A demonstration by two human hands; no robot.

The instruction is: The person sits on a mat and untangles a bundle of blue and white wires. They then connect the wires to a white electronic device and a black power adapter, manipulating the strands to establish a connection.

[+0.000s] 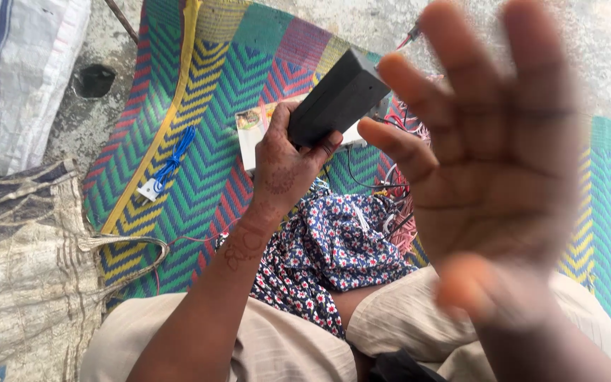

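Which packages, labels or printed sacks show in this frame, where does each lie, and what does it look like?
Flat white card pack with a small coloured picture: on the mat, behind the left hand.
Small white tag on a coiled blue cable: on the mat's yellow edge strip.
Beige woven sack with blue print: lower left.
White woven sack with dark stripes: top left.

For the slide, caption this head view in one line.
Left hand grips a black box above a zigzag mat; right hand spread open, blurred.
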